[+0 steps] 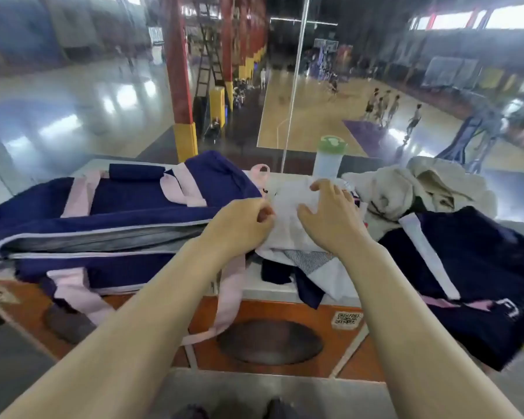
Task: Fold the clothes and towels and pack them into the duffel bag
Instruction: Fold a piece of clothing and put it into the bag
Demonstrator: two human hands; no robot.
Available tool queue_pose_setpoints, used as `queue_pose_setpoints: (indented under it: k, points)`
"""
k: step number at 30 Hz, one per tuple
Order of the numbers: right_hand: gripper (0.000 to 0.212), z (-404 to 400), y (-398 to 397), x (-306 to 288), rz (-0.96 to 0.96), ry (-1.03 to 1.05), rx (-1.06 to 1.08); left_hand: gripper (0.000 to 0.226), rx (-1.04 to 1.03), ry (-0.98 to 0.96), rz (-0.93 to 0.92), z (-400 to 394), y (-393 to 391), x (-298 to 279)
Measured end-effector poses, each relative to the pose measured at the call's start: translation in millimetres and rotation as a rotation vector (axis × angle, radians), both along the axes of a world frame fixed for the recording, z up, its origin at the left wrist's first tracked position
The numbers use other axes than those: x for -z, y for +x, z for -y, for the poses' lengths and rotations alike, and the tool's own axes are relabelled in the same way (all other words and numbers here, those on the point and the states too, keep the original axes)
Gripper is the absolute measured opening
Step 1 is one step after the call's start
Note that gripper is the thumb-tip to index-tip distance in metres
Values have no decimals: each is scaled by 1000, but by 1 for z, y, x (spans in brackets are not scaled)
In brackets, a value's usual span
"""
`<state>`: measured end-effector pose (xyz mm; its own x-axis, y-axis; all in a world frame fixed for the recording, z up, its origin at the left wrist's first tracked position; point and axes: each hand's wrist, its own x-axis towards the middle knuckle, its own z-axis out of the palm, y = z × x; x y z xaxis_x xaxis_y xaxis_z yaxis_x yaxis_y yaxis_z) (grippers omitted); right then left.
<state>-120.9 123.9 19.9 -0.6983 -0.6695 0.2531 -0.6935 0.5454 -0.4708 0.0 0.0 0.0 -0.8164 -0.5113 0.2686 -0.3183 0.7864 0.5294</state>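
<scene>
At frame centre, left hand [239, 223] pinches a white garment [288, 225]; right hand [330, 216] presses it flat, fingers spread. Best smooth creases before folding toward the open duffel bag [103, 228].

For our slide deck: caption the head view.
Both hands fold a white garment beside the open duffel.

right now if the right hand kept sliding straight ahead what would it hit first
Probably the water bottle, standing just beyond the right hand and the white cloth it presses; depth is unclear.
</scene>
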Motion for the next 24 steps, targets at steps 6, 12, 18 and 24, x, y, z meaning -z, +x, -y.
queue_pose_setpoints:
  k: [6, 12, 18, 24]
  points:
    - [63, -13, 20, 26, 77, 216, -66, 35, -136, -65, 247, -9, 1, 12]
    - [93, -20, 29, 51, -82, 262, -168, 50, -98, 282, 220, -12, 7, 27]
    - [91, -15, 28, 48, -100, 302, -138, 51, -104, 405, 103, -20, 0, 13]
    - [70, -6, 21, 47, 62, 108, 1, 37, 39, 776, -357, -37, -4, 6]
